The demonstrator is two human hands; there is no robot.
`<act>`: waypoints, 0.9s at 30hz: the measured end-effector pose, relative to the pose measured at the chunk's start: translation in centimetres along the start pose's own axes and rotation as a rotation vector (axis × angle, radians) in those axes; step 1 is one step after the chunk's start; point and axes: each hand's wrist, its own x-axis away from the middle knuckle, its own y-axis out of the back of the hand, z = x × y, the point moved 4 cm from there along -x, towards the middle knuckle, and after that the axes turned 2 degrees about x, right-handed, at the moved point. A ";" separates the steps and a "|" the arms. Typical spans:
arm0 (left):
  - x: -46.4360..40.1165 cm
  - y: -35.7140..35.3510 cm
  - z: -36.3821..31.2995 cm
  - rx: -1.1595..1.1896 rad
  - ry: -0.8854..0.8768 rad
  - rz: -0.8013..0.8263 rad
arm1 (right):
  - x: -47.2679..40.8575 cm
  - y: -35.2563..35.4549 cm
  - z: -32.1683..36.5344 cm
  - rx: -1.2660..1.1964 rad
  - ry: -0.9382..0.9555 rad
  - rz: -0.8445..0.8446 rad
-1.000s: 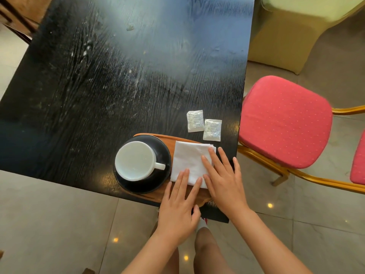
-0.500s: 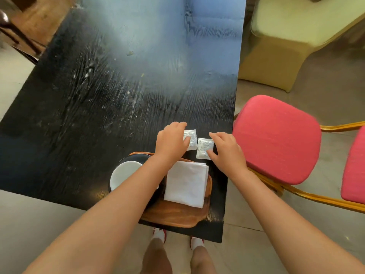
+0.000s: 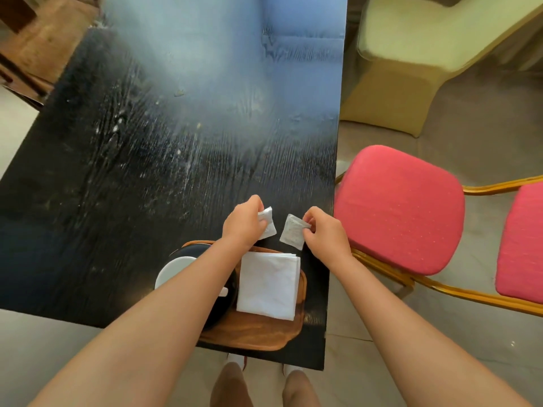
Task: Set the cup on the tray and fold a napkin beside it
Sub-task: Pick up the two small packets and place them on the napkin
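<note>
A wooden tray (image 3: pixel 258 333) lies at the near right corner of the black table (image 3: pixel 147 171). On its left side a white cup (image 3: pixel 172 271) sits on a black saucer (image 3: pixel 226 306), partly hidden by my left forearm. A folded white napkin (image 3: pixel 269 284) lies flat on the tray, right of the cup. Just beyond the tray, my left hand (image 3: pixel 244 223) pinches a small white sachet (image 3: pixel 269 224). My right hand (image 3: pixel 324 235) pinches a second sachet (image 3: pixel 292 232). Both sachets are lifted at their far edges.
A red cushioned chair (image 3: pixel 399 207) with a gold frame stands close to the table's right edge, with a second red seat (image 3: pixel 521 245) beyond it. A cream covered chair (image 3: pixel 411 60) is at the far right. My feet (image 3: pixel 235 359) show under the table's near edge.
My hands left the napkin and reached past the tray to the two sachets. Each hand now has a sachet pinched and lifted.
</note>
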 end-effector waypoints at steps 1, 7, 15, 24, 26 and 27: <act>0.3 0.6 0.1 0.079 0.024 -0.008 | 0.1 0.5 0.1 -0.092 -0.026 0.012; 4.2 4.5 -0.9 0.407 0.056 0.019 | 2.5 4.8 3.8 -0.634 0.020 0.116; 12.0 6.4 -2.8 0.716 0.092 0.146 | 7.4 6.1 8.1 -0.346 0.152 0.058; 15.7 9.1 -3.3 0.637 -0.121 0.103 | 10.3 7.5 10.7 -0.347 0.271 -0.097; 16.1 9.3 -3.1 0.669 -0.144 0.081 | 10.7 7.6 10.3 -0.359 0.241 -0.047; 16.5 9.5 -2.9 0.694 -0.150 0.058 | 11.1 7.3 10.2 -0.406 0.203 0.039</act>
